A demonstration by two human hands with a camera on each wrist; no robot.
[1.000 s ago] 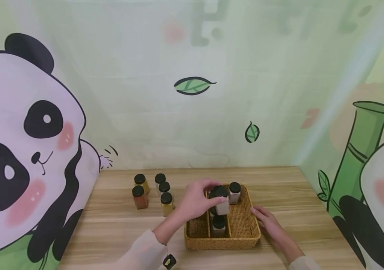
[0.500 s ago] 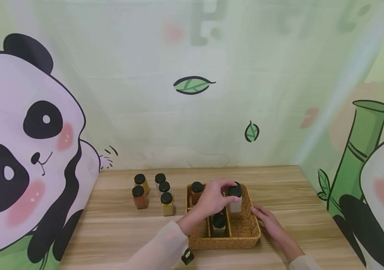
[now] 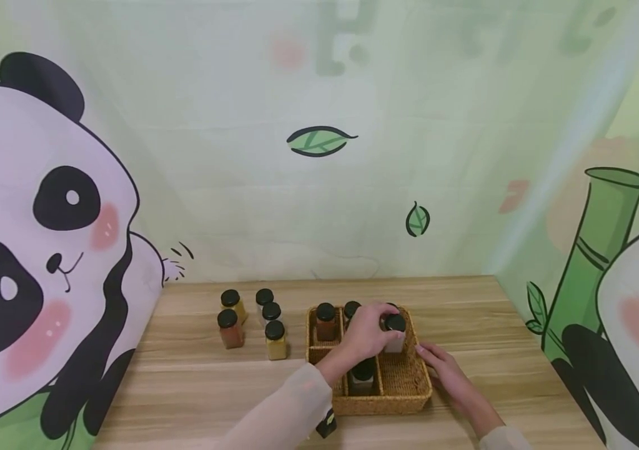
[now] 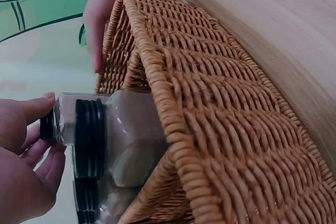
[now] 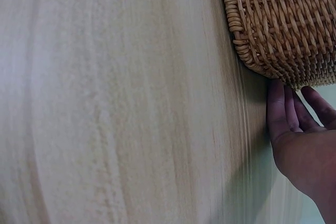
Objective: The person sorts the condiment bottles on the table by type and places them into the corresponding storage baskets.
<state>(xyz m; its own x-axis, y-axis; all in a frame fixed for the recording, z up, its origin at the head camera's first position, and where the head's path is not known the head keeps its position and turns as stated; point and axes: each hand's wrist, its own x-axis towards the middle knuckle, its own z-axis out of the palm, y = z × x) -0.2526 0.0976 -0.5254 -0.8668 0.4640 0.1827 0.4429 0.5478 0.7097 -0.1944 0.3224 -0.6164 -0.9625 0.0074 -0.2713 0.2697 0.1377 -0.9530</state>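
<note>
My left hand (image 3: 365, 334) pinches a jar (image 3: 395, 339) of pale contents by its black lid, thumb and fingers around the cap. That jar is upright at the right compartment of a wicker basket (image 3: 372, 407), just in front of another jar whose lid is partly covered by my fingers. In the left wrist view, the pinched lid (image 4: 47, 125) shows beyond a nearer jar (image 4: 134, 129). My right hand (image 3: 447, 369) touches the basket's right side. The right wrist view shows its extended fingers (image 5: 278, 108) against the woven wall.
Inside the basket also stand a red-brown jar (image 3: 326, 325), a jar at the back middle (image 3: 351, 310) and a front middle jar (image 3: 361, 378). Left of it, several black-lidded jars stand on the wooden table (image 3: 195, 375), including a yellow one (image 3: 276, 344) and an orange-red one (image 3: 230, 331).
My left hand has carried the jar rightward from over the middle compartment, then lowered it into the right one. My right hand stays at the basket's side.
</note>
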